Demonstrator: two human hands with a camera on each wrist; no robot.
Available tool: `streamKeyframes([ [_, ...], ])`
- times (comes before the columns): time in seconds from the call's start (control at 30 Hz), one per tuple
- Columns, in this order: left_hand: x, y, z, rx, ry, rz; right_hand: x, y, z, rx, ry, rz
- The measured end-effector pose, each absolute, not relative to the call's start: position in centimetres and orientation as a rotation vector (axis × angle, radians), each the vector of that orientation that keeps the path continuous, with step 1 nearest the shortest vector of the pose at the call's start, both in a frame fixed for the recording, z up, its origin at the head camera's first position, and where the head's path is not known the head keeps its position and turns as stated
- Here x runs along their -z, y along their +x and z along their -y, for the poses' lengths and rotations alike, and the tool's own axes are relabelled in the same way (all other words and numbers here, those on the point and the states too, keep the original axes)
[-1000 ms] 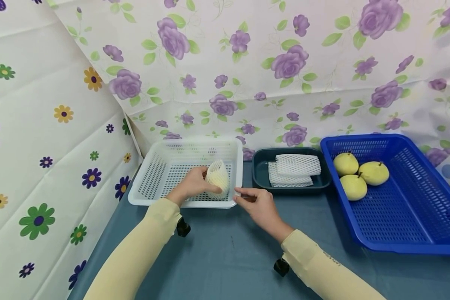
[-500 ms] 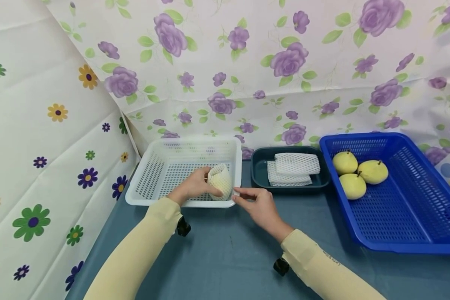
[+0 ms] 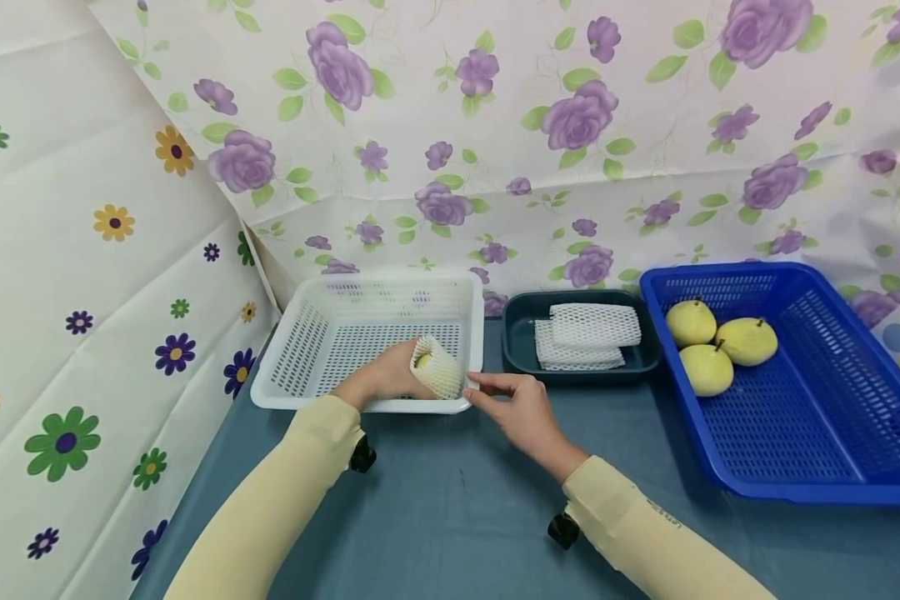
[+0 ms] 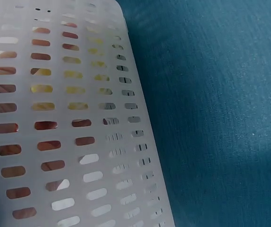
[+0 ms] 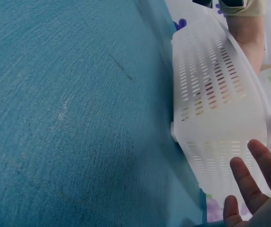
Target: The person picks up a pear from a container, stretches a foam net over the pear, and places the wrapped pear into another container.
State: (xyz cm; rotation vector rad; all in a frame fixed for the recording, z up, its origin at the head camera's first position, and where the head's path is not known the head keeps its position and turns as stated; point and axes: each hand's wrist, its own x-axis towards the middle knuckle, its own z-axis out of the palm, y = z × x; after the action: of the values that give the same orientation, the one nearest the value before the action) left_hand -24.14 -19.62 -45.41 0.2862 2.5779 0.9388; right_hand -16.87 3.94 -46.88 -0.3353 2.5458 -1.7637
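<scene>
The left hand (image 3: pixel 385 377), its fingertips hidden, grips a netted pear (image 3: pixel 440 372) inside the basket (image 3: pixel 405 407), whose slotted wall partly masks both; the right hand (image 3: pixel 521 412) pinches the basket's rim.

2 pale-yellow sleeves (image 3: pixel 266 500), 2 black wrist pieces (image 3: pixel 362 455), dark right-sleeve lettering (image 3: pixel 663 513)

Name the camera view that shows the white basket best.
Head view: it frames the whole white basket, though the left hand and netted fruit hide part. The left wrist view catches one slotted wall close up; the right wrist view, its outside, partly behind the right hand.
</scene>
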Motion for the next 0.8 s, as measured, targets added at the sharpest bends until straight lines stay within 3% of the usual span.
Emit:
streamKeyframes([
  [0.37,45.1,-24.0,19.9,-1.057,0.317,-2.491,46.9,-16.9,-4.0,1.748,-0.367,-2.557],
  [0.8,42.8,-23.6,21.2,-1.17,0.179,-2.418,46.9,-16.9,-4.0,1.76,-0.359,-2.545],
])
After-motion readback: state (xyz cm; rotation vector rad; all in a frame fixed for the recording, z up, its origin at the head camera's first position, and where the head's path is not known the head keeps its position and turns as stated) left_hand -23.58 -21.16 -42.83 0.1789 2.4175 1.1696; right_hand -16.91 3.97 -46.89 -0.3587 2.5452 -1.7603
